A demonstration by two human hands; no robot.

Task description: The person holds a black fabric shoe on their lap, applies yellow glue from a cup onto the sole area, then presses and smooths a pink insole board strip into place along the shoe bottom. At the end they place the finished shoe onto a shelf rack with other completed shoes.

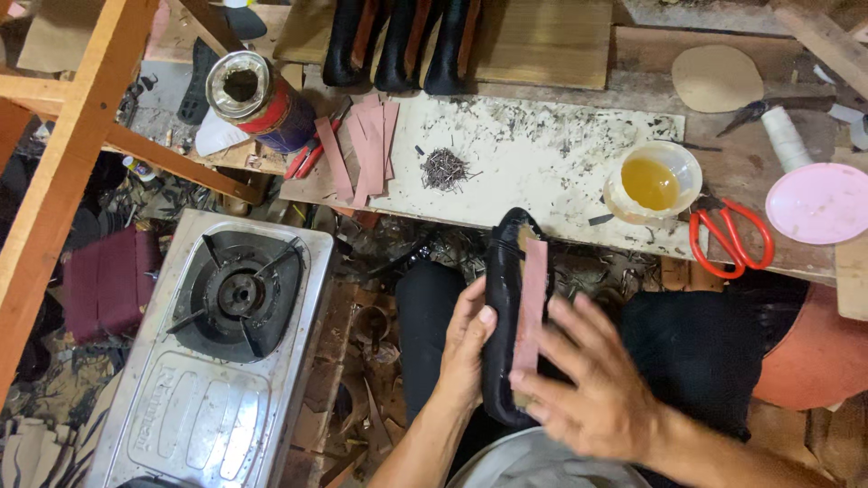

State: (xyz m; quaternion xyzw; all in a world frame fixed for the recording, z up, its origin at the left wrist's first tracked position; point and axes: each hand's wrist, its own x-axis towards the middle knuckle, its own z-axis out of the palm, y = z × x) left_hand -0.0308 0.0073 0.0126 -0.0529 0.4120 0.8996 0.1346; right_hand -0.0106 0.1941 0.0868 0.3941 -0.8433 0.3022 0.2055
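A black shoe point(504, 307) with a pink strip point(532, 303) laid along its sole lay over the person's lap, just below the bench point(533, 172) edge; the left hand point(466, 348) gripped it from nine o'clock, and the right hand point(592, 380), fingers spread open, pressed the strip from four o'clock. On the bench at twelve o'clock sat a nail pile point(443, 168), more strips point(366, 149) at eleven, a glue bowl point(653, 183) and red scissors point(731, 237) at two. A gas stove point(217, 352) stood at nine o'clock.
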